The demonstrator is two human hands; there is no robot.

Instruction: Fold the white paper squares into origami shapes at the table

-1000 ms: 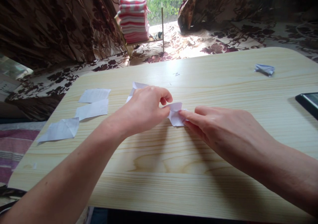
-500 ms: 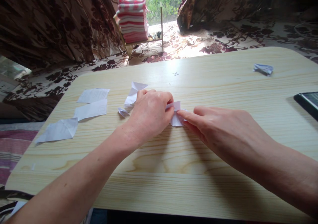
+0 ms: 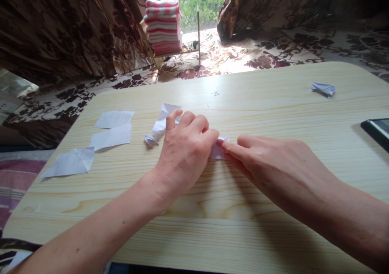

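A small piece of folded white paper [image 3: 217,151] lies on the wooden table between my hands, partly covered by their fingers. My left hand [image 3: 188,148] bends over its left side, fingers curled and thumb and index finger pressed to the paper; their tips are hidden. From the right, my right hand [image 3: 267,156] pinches the paper's other edge, index finger on top and thumb beneath. Just beyond my left hand lie a creased white sheet [image 3: 162,118] and a little folded scrap [image 3: 150,141].
White paper pieces [image 3: 111,136] lie in a row on the left of the table [image 3: 182,233]. A folded paper shape [image 3: 323,89] sits at the far right, above a dark-edged device [image 3: 377,129]. Beyond the table, striped cloths [image 3: 164,27] are stacked on a small rack.
My left hand's fingers have lifted and come forward over the paper's upper flap, which no longer stands out. My right hand stays nearly in place; the view has tipped slightly.
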